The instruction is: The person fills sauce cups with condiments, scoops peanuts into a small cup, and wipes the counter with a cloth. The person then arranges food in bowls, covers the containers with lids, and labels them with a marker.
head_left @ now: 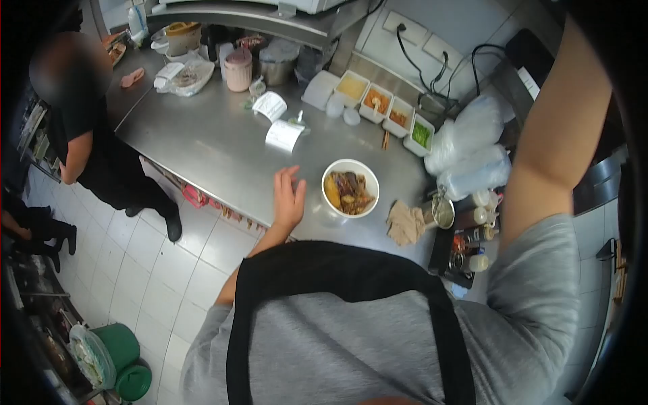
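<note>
A round white bowl (350, 188) stands on the steel counter in front of me, with browned, glossy pieces of food and something yellow in it. To its left hovers my left hand (289, 196), fingers apart and holding nothing, over or on the counter's near edge. My right arm stretches up along the right side, and its hand is out of the picture. Right of the bowl lies a crumpled brown cloth or paper (405, 223). Beyond the bowl are two printed paper slips (283, 136).
Several white tubs of toppings, one with chopped greens (421, 133), line the back. Plastic-wrapped stacks (472, 135) and a rack of sauce bottles (466, 253) stand right. A co-worker in black (81, 128) is at the left, and a green bin (116, 347) sits on the floor.
</note>
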Available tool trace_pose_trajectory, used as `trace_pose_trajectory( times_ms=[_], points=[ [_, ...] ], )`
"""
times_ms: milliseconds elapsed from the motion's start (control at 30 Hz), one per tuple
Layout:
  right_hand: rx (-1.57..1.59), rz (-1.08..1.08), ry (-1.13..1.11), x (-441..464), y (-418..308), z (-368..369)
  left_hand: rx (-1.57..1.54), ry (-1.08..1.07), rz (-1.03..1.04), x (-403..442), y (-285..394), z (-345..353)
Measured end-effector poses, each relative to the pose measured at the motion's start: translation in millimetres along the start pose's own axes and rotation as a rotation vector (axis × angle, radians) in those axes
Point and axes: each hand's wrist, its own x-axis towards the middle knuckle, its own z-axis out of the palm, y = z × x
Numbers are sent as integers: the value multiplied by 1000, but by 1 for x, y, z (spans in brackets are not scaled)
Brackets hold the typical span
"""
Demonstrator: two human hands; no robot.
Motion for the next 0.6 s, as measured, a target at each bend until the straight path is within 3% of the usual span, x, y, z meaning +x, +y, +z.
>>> trace_pose_trajectory(
  times_ms=[133, 233, 267, 333, 467, 533, 600],
  points=[
    [417, 600, -211, -209, 45, 31, 37, -6, 48, -1, 4, -2],
    [464, 1093, -35, -370, 55, 75, -30, -4, 56, 1, -2, 0],
    [426, 1050, -50, -432, 95, 89, -34, -20, 8, 1, -1, 0],
    [410, 1216, -5, -470, 82, 103, -37, -49, -74, 6, 4, -3],
    [45, 923, -77, -481, 89, 132, 81, -94, 165, 16, 54, 8],
    [-197, 833, -145, -462, 78, 138, 368, -217, 356, 16, 88, 19],
    [-289, 870, -234, -450, 64, 141, 672, -438, 356, 13, 107, 32]
  ],
)
